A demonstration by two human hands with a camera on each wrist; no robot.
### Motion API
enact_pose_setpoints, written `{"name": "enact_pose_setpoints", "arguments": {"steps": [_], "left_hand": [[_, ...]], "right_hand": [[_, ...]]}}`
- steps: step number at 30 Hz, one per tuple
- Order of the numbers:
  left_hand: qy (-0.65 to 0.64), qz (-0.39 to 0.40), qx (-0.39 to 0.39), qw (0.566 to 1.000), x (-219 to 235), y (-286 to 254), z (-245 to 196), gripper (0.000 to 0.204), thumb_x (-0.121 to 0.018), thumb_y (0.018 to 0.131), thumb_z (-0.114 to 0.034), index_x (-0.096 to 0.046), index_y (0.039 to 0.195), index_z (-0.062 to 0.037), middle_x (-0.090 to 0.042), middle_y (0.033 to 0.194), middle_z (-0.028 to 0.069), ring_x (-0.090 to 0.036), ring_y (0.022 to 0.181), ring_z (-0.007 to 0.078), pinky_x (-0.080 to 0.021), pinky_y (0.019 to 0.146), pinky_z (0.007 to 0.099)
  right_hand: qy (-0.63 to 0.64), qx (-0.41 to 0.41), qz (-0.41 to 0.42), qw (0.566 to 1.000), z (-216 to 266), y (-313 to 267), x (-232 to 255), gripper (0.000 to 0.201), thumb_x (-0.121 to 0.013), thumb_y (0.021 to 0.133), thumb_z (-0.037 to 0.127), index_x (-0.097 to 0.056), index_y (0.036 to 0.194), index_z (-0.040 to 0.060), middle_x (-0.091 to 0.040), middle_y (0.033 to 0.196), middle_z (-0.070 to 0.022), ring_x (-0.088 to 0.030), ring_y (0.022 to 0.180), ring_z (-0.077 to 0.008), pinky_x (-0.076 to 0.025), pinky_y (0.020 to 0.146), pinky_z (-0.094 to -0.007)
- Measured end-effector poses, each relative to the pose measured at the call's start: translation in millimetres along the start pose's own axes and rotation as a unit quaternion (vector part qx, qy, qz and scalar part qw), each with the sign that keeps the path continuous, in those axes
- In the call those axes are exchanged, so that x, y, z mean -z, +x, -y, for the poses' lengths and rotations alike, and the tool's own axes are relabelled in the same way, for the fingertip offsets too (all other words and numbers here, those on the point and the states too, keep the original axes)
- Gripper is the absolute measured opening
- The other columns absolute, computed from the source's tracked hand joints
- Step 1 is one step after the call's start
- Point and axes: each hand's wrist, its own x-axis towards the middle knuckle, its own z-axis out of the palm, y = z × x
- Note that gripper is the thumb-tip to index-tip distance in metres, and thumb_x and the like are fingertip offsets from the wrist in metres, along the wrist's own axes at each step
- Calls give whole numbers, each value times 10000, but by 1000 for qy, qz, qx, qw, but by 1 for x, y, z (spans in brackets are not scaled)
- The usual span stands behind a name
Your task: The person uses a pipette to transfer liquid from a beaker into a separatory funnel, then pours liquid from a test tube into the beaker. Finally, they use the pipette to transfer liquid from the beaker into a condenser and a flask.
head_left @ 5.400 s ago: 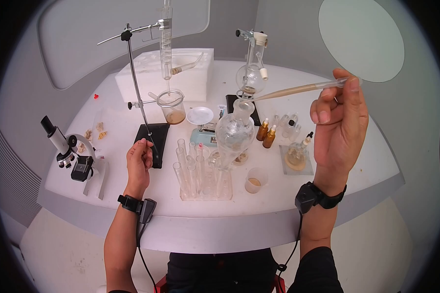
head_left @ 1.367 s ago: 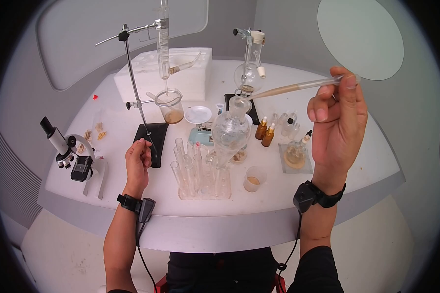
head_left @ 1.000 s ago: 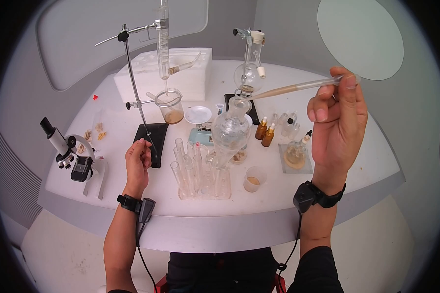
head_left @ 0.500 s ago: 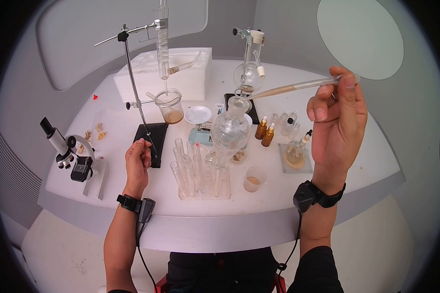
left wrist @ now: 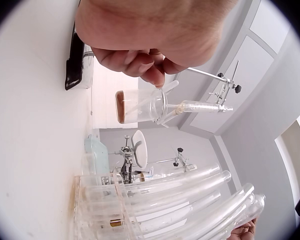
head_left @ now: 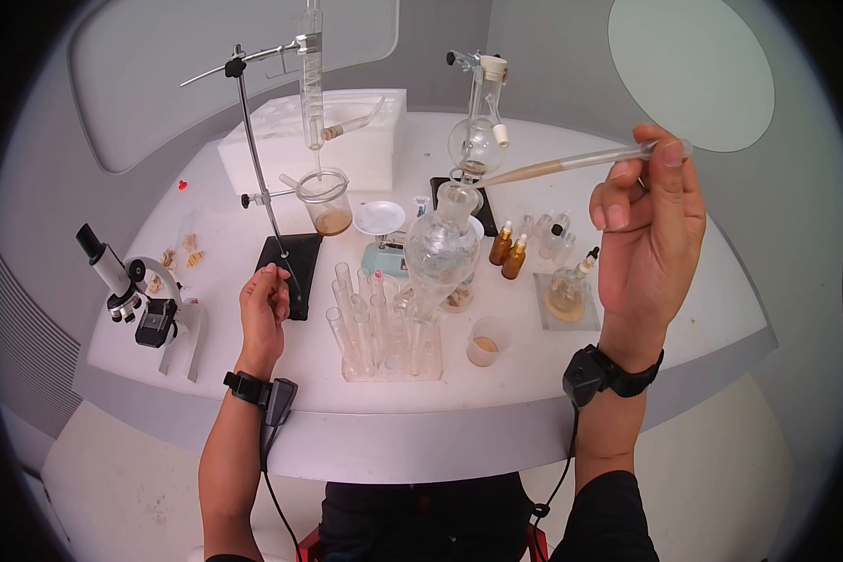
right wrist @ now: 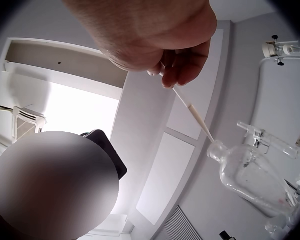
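My right hand (head_left: 648,234) is raised at the right and pinches the upper end of a clear pipette (head_left: 604,158) between thumb and fingers. Tan contents fill the pipette's tapered lower part. Its tip is right at the mouth of a pear-shaped glass separating funnel (head_left: 443,248), also seen in the right wrist view, where the funnel (right wrist: 252,175) lies below the tip. My left hand (head_left: 266,304) has loosely curled fingers and holds nothing. It is beside the black base (head_left: 300,248) of a metal stand, overlapping the base's near edge in the head view.
A rack of test tubes (head_left: 368,328) stands before the funnel, with a small plastic cup (head_left: 488,341) to its right. A microscope (head_left: 150,300) is far left. A beaker (head_left: 320,206) hangs in the stand's ring. Brown dropper bottles (head_left: 512,260) and a spirit lamp (head_left: 566,295) stand right.
The tan column in the pipette is shorter than several seconds ago. Both hands keep nearly the same places, and the pipette tip stays at the funnel's mouth.
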Motion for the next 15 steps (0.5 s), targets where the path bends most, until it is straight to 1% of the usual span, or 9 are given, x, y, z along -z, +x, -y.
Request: {"name": "enact_pose_setpoints", "arguments": {"steps": [15], "left_hand": [[-2, -3, -2, 1000, -1, -1, -1, 262, -567, 1019, -285, -662, 879, -86, -520, 623, -42, -366, 466, 38, -269, 431, 205]], "right_hand": [[-5, 5, -2, 1000, -1, 0, 0, 330, -582, 1032, 294, -620, 1111, -24, -657, 785, -56, -523, 555, -78, -450, 515, -225]]}}
